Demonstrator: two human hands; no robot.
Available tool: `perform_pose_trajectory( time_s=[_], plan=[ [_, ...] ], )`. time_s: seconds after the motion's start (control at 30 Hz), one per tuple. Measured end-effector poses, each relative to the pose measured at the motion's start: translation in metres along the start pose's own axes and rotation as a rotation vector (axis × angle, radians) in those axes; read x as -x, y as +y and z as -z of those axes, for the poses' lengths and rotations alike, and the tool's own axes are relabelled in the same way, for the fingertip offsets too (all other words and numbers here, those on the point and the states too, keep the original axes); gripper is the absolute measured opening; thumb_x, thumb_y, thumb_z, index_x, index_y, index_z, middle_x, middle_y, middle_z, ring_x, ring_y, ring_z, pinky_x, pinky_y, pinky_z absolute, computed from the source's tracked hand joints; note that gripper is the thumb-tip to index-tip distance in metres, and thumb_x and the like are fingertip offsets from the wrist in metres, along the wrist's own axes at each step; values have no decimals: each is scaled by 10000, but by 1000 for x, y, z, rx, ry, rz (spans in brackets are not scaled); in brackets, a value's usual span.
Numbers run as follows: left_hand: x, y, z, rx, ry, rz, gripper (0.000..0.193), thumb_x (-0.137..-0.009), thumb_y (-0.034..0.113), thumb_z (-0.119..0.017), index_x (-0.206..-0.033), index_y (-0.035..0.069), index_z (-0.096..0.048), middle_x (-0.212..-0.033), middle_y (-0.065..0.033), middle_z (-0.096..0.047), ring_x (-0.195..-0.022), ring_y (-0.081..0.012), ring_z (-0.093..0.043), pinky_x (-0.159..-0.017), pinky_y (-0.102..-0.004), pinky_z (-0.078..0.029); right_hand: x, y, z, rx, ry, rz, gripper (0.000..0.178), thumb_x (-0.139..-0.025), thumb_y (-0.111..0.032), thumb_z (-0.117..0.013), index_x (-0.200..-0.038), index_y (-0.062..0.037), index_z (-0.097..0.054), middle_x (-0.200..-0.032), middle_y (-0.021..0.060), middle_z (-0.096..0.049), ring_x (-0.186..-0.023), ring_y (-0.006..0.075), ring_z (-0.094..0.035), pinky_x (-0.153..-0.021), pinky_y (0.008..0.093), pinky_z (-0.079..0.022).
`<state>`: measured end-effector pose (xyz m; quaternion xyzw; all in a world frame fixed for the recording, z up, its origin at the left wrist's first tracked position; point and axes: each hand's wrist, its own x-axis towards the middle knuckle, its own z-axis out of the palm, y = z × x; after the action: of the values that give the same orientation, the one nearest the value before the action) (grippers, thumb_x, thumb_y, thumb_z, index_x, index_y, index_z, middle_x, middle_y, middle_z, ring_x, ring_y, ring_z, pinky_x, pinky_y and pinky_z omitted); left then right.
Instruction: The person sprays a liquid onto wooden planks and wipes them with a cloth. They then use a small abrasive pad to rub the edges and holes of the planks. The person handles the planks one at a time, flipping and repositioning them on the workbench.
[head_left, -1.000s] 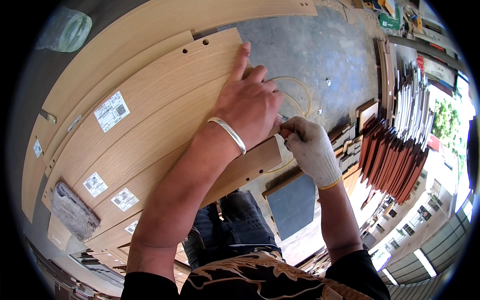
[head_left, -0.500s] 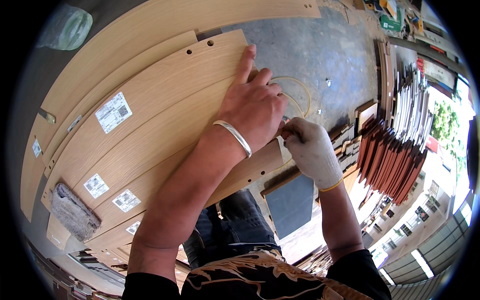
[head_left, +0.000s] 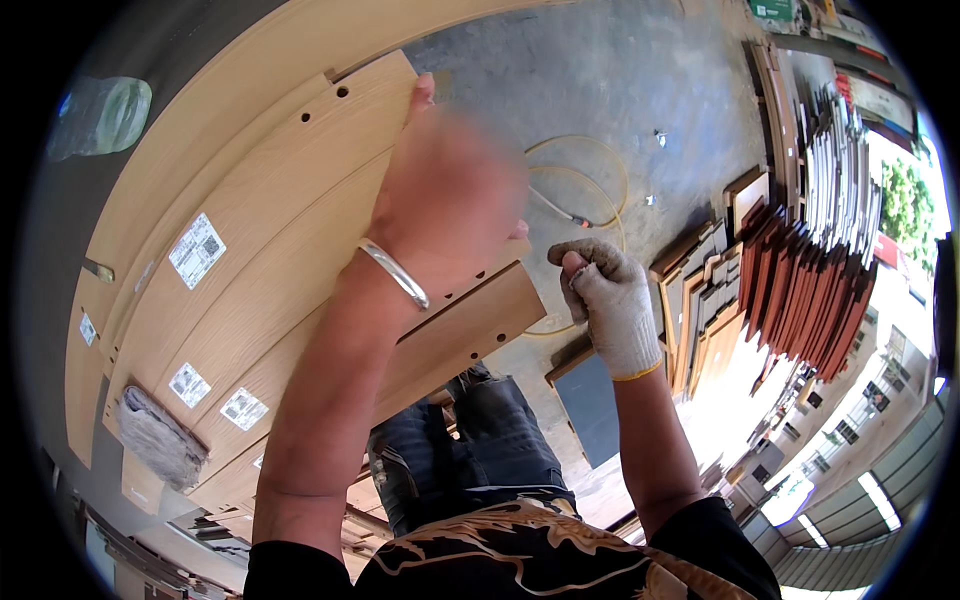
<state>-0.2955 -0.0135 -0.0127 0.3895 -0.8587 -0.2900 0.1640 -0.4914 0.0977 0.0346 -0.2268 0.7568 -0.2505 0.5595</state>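
Note:
My left hand (head_left: 455,190), bare with a silver bangle (head_left: 393,273) at the wrist, is over the end of a light wood-grain board (head_left: 270,190). Much of that hand is blurred. A stretched fingertip shows at the board's corner and another digit stands out well apart, to the right. My right hand (head_left: 610,290), in a white knitted glove with dirty fingers, is off the boards to the right, above the floor. Its fingers are curled and pinched to the thumb, whose tip is bare; whatever is between them is hidden. Dark round holes mark the board ends.
Labelled boards lie side by side, with a grey fluffy pad (head_left: 160,437) on their left end. A yellow hose (head_left: 625,190) loops across the concrete floor (head_left: 590,90). Stacked reddish-brown panels (head_left: 805,290) stand at right. A clear plastic bag (head_left: 110,115) lies at far left.
My hands have come apart: the left has moved left along the board end, while the right is clear of it and slightly lower. The view has shifted a little.

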Motion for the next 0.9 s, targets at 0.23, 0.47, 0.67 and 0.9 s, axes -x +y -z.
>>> perform_pose_trajectory(
  time_s=[0.23, 0.47, 0.67, 0.9],
  plan=[
    [1, 14, 0, -51, -39, -94, 223, -758, 279, -825, -911, 129, -760, -992, 15, -689, -1195, -241, -558, -1265, -618, -86, 18, 71, 19, -269, 2, -140, 214, -1012, -136, -603, -1084, 39, -702, -673, -31, -526, -540, 44, -413, -500, 208, -310],
    [0, 23, -5, 42, -140, -108, 85, -757, 137, -754, -811, 106, -697, -876, -8, -681, -1101, -239, -604, -1257, -609, -113, 30, 97, 23, -369, -22, -196, 237, -1007, -181, -658, -1083, 38, -709, -680, -38, -530, -543, 43, -419, -493, 209, -308],
    [1, 27, -20, -72, -93, -154, 168, -730, 190, -817, -797, 108, -686, -836, -11, -676, -1030, -226, -620, -1250, -603, -136, 35, 86, 21, -190, -41, -97, 175, -974, -113, -667, -1089, 2, -733, -766, -8, -629, -637, 71, -540, -578, 233, -436],
    [5, 35, -17, 101, -103, -255, 247, -695, 298, -856, -773, 119, -704, -913, -7, -681, -1071, -220, -617, -1263, -601, -122, 29, 68, 7, 218, -30, 358, 215, -859, 5, -656, -1058, -31, -729, -895, 158, -724, -801, 258, -725, -740, 343, -559]
  ],
)
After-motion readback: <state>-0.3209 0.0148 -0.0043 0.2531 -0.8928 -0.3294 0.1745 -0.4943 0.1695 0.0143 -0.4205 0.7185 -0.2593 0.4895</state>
